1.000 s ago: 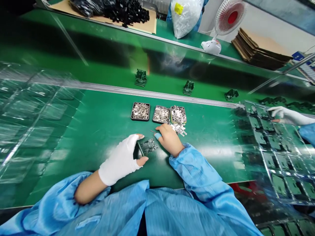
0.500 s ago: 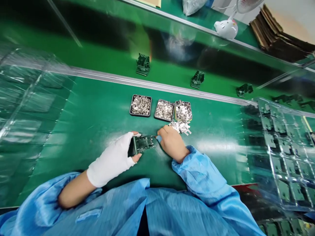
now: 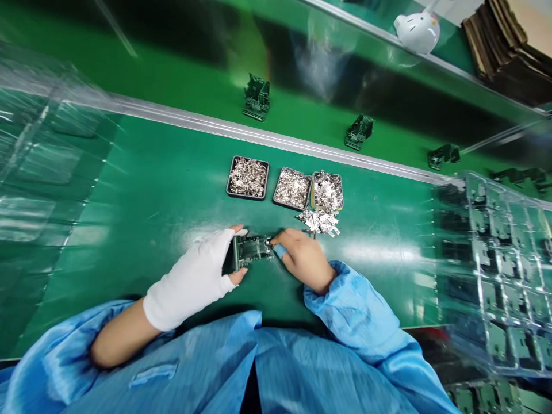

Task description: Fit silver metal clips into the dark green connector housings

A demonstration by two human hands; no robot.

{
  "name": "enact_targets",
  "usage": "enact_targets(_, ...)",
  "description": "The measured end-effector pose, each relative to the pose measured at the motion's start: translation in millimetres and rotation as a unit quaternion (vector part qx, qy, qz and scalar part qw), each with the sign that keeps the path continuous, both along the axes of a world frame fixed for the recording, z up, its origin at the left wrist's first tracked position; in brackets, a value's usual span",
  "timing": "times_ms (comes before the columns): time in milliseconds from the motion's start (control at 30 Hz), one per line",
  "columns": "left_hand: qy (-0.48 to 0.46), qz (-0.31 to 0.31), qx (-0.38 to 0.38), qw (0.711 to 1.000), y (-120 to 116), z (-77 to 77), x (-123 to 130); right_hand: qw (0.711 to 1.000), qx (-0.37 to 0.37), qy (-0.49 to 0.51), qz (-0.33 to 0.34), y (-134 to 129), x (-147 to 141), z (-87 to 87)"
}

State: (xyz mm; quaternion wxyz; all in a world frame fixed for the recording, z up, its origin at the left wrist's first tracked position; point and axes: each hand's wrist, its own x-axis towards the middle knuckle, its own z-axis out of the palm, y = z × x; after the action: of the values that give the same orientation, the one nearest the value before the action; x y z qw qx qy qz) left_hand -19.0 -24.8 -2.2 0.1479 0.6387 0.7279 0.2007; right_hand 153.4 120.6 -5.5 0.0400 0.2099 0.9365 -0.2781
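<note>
My left hand (image 3: 194,273), in a white fingerless glove, grips a dark green plastic part (image 3: 251,249) by its left end, thumb and fingers on opposite sides. At the part's right end, the fingers of my right hand (image 3: 302,256) are pinched together, with something blue at a fingertip; whatever they hold is too small to make out. Beyond the hands stand three black trays of small silvery metal pieces, one at left (image 3: 227,190), one in the middle (image 3: 276,200) and one at right (image 3: 341,198). Loose metal pieces (image 3: 321,222) lie in front of the right tray.
Clear plastic trays with dark parts (image 3: 495,270) stand at the right, and clear plastic trays (image 3: 38,167) at the left. Behind a metal rail (image 3: 276,140) sit several dark parts (image 3: 257,98). A white figure (image 3: 417,33) and a stack of cardboard (image 3: 495,43) rest on the shelf.
My right fingers have come in against the right end of the green part. My left hand still holds it. The whole view has shifted slightly.
</note>
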Motion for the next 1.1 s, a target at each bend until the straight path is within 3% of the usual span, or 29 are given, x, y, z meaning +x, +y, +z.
enact_targets(167, -0.009, 0.001, -0.002, 1.000, 0.9, -0.1, -0.2, 0.997, 0.026, -0.066, -0.017, -4.0, -5.7, 9.7)
enact_targets(400, -0.017, 0.005, -0.002, 1.000, 0.9, -0.2, 0.5, 0.994, -0.107, 0.017, -0.022, 9.9, 4.5, 5.4)
enact_targets(867, -0.028, 0.010, -0.022, 0.999, 1.4, 1.4, 0.2, 0.995, 0.040, -0.083, 0.026, -9.4, 1.2, 19.3)
enact_targets(1100, -0.036, 0.003, -0.016, 0.999, 1.8, 0.1, -0.7, 0.997, -0.068, -0.033, 0.013, 1.6, 4.6, 10.2)
